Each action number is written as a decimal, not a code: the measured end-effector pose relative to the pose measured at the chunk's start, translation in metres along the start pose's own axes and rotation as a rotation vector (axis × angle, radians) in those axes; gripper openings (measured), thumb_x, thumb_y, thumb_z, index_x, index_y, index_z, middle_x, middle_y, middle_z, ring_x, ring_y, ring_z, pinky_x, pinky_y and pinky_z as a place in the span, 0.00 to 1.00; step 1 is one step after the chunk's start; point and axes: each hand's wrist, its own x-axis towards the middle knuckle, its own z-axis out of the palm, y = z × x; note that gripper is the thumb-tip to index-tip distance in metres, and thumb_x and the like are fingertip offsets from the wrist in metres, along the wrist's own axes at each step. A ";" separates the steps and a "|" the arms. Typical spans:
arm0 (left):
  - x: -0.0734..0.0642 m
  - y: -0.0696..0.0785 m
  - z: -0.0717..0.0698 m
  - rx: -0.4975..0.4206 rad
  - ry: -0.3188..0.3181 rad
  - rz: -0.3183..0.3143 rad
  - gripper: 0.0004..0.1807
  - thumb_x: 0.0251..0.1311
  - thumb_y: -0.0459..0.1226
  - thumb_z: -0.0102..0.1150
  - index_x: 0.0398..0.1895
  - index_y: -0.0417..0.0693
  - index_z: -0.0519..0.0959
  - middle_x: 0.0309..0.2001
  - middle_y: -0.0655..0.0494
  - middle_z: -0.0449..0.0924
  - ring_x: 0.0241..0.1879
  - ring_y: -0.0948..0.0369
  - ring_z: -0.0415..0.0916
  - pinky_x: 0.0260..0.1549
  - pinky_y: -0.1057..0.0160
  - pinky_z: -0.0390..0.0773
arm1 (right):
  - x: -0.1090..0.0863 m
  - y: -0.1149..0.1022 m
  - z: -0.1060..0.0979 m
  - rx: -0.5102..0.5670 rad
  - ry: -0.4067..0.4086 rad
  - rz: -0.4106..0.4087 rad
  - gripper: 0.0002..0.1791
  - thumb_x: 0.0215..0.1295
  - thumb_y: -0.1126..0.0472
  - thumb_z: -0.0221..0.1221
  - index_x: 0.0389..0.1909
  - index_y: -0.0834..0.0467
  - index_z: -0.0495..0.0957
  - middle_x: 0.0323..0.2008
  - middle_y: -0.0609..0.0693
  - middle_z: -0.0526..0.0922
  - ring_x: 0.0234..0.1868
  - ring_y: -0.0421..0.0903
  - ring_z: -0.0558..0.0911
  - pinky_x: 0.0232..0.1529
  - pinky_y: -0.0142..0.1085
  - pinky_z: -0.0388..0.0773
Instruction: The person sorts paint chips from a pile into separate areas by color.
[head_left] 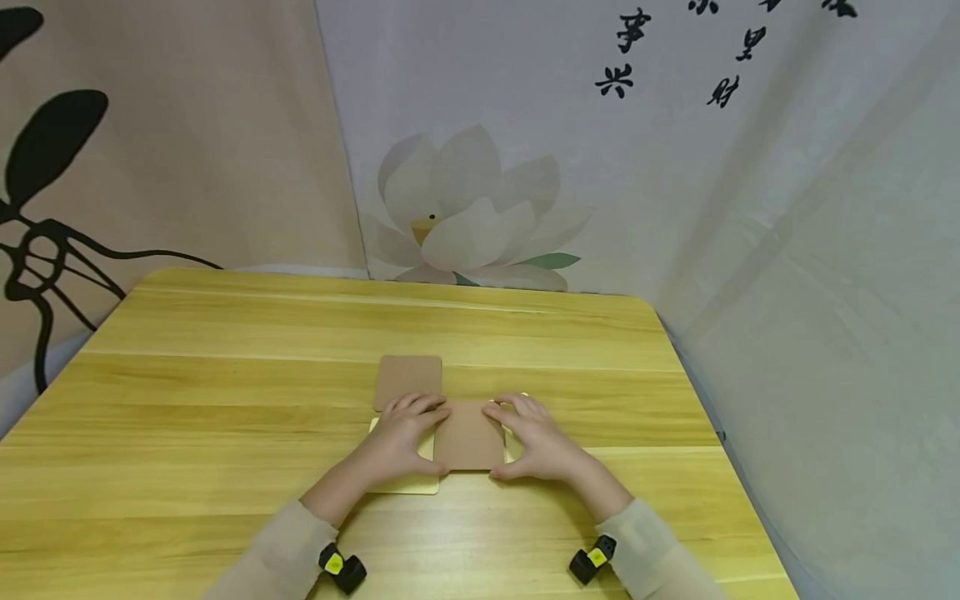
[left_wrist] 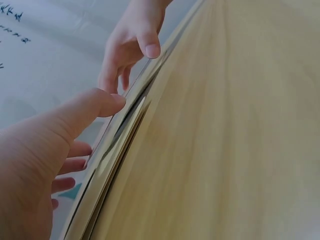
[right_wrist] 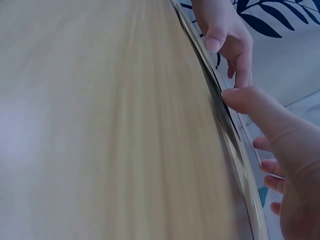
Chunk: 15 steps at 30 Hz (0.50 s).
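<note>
A plain brown square board (head_left: 470, 437) lies in the middle of the table, between both hands. My left hand (head_left: 397, 440) grips it at the left side, with the thumb on the near corner and a finger on the far corner. At the right side my right hand (head_left: 538, 440) holds it the same way. Thin yellow-edged boards (head_left: 405, 484) show partly beneath the left hand and beside the right. In the left wrist view the boards (left_wrist: 107, 175) appear edge-on and slightly apart, with the left thumb touching the top one.
Another brown square board (head_left: 408, 380) lies flat just beyond the left hand. The wooden table (head_left: 225, 400) reaches back to a printed curtain (head_left: 480, 208), with more cloth hanging at the left and right sides.
</note>
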 end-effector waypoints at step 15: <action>-0.030 -0.019 -0.017 0.017 0.007 -0.001 0.47 0.36 0.57 0.73 0.63 0.44 0.74 0.65 0.48 0.67 0.65 0.46 0.57 0.60 0.38 0.51 | 0.018 -0.027 0.013 -0.014 -0.024 -0.044 0.51 0.44 0.40 0.70 0.71 0.49 0.62 0.68 0.51 0.58 0.69 0.53 0.53 0.66 0.52 0.50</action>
